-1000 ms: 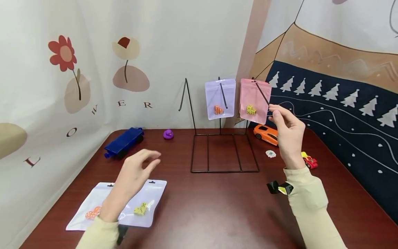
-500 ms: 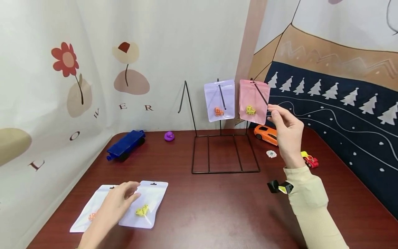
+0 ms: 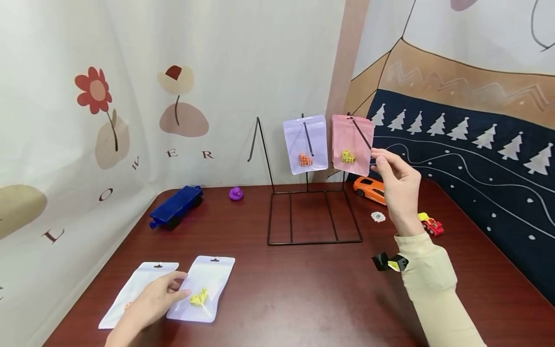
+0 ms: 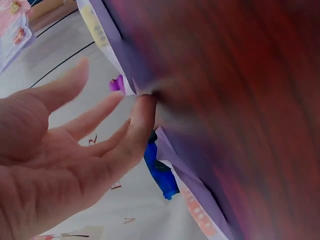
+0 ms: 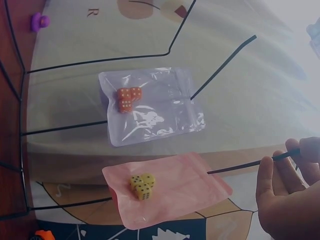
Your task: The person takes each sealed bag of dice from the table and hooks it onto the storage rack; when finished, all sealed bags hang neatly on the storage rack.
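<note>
In the head view my right hand (image 3: pixel 399 188) pinches the tip of the right hook (image 5: pixel 235 168) of a black wire display rack (image 3: pixel 314 243). A pink zip pouch (image 3: pixel 342 137) with yellow dice hangs on that hook. From the middle hook hangs a lilac pouch (image 3: pixel 295 144) with orange dice; the left hook (image 3: pixel 252 144) bears nothing. My left hand (image 3: pixel 151 301) is low at the left edge of a pale lilac pouch (image 3: pixel 212 274) with yellow dice, fingers loosely bent, one fingertip at the tabletop between the pouches. It partly covers another pale pouch (image 3: pixel 143 279) holding orange dice.
Behind the pouches stand a blue toy trailer (image 3: pixel 178 205) and a purple duck (image 3: pixel 236 193). Right of the rack are an orange toy car (image 3: pixel 368 189), a white chip (image 3: pixel 378 217) and a red-and-yellow toy vehicle (image 3: pixel 432 225). Printed cloth hangs behind the table.
My left hand has come down and to the left, from above the lying pouches to between them. The right hand keeps its pinch on the hook tip.
</note>
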